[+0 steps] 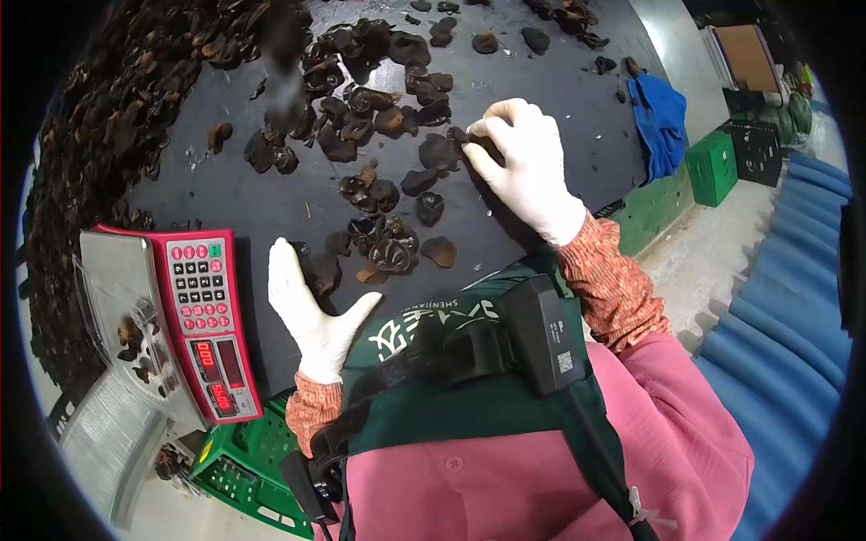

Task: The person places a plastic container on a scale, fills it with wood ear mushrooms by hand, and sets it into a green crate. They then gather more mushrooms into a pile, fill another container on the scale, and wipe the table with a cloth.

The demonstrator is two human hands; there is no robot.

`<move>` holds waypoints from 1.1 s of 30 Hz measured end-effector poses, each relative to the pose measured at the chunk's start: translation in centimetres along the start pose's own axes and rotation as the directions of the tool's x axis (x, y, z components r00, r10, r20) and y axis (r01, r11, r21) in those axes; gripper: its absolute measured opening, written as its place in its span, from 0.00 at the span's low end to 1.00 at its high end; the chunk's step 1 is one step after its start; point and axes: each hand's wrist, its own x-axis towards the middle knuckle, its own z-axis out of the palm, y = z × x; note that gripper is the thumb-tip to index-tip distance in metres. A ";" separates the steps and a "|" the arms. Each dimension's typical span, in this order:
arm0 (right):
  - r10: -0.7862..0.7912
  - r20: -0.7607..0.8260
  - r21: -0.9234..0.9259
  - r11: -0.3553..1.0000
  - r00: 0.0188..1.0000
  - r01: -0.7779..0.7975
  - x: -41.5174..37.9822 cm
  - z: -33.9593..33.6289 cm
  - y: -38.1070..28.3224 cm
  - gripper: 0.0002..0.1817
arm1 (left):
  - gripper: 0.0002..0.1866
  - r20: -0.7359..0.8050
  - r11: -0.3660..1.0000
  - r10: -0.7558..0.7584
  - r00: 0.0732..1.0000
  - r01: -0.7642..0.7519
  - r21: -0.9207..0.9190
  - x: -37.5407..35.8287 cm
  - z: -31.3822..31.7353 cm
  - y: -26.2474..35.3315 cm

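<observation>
My right hand (530, 162), in a white glove, is closed in a pinch on the edge of a small dark wood ear mushroom (459, 137) over the dark tabletop. Another flat wood ear (437, 153) lies just left of those fingertips. My left hand (311, 311), also gloved, rests at the near edge of the table with its thumb spread away from the fingers. It is open, and a wood ear (323, 270) lies beside it, in the gap between finger and thumb. A cluster of glossy wood ears (390, 252) sits between my two hands.
A large heap of wood ears (117, 108) covers the table's left side. Near my left hand stands a red digital scale (200, 325) with bits on its pan. Below it is a green crate (257, 460). A blue cloth (658, 126) hangs over the right edge.
</observation>
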 end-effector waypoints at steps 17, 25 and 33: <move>-0.239 0.361 0.673 0.736 0.901 -0.074 -4.5 1.4 -7.6 0.15 | 0.65 0.029 0.985 0.173 0.985 -0.173 0.025 1.7 0.2 1.5; -0.372 0.149 0.666 0.722 0.916 0.185 -1.6 1.0 -7.7 0.17 | 0.62 -0.026 0.972 0.213 0.977 -0.210 0.107 1.7 0.6 1.4; -0.062 0.320 0.203 0.979 0.945 -0.005 1.0 3.2 -8.0 0.30 | 0.65 0.004 0.983 0.164 0.986 -0.164 0.081 1.3 1.1 0.9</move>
